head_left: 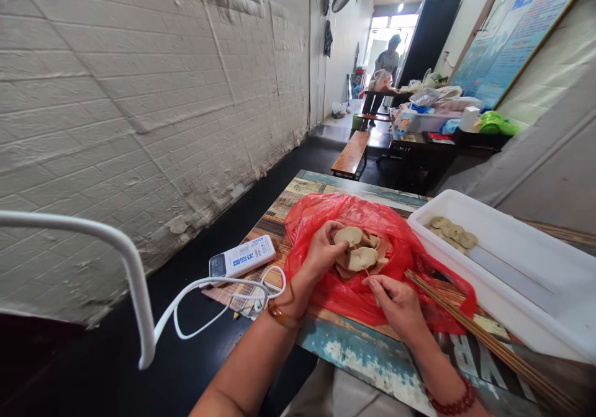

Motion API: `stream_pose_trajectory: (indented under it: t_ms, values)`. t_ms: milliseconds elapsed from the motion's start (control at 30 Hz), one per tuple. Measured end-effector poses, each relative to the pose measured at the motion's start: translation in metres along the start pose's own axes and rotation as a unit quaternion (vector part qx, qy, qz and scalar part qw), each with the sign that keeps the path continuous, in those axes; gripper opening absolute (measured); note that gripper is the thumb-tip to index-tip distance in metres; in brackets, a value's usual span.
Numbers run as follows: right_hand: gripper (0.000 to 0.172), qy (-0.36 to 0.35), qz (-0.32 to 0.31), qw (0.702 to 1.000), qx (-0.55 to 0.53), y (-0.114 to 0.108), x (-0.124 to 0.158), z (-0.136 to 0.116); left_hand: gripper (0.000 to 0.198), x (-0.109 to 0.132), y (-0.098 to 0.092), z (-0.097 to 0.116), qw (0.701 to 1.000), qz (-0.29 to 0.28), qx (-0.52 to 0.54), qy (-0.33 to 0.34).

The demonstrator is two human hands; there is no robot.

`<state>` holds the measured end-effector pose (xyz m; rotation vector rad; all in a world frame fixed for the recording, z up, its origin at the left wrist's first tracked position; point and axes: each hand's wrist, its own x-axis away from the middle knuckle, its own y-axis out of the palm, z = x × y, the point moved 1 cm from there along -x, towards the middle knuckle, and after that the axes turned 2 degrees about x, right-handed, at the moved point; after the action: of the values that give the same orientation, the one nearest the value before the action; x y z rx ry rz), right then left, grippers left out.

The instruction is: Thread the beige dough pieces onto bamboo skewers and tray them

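Note:
My left hand (327, 247) grips a pale beige, round flat slice (348, 236) between thumb and fingers, above an open red plastic bag (316, 212). Just below it, a second pale slice (363, 259) is threaded on a thin bamboo skewer (367, 272). The lower end of that skewer is pinched by the thumb and fingertips of my right hand (395, 302). More slices lie in the bag, partly hidden by those in front. To the right of my right hand, a bundle of bamboo skewers (493, 340) rests across the bag's edge and the table.
A white plastic tub (521, 243) on the right holds several overlapping slices (451, 233). A white power bank (243, 257) with a looped cable (186, 293) lies on the table's left. Beyond are a wooden bench (351, 153), a cluttered table and a standing person (387, 61).

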<state>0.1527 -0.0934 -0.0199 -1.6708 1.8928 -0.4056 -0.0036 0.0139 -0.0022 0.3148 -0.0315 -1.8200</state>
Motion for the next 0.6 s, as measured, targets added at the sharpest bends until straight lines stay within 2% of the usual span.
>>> stream_pose_trajectory:
  t_ms: [233,433,600]
  values:
    - [0.041,-0.008,0.001,1.0,0.006,0.0,0.0011,0.0012,0.042,0.0037,0.0013,0.0084,0.988,0.006,0.132,-0.08]
    - [0.042,-0.014,0.013,1.0,0.017,-0.0007,0.0016,0.0021,0.037,0.0024,-0.0001,0.0064,0.984,0.028,0.144,-0.106]
    - [0.042,-0.018,0.022,0.999,0.025,-0.0005,0.0016,0.0025,0.038,0.0022,0.0001,0.0063,0.983,0.02,0.145,-0.115]
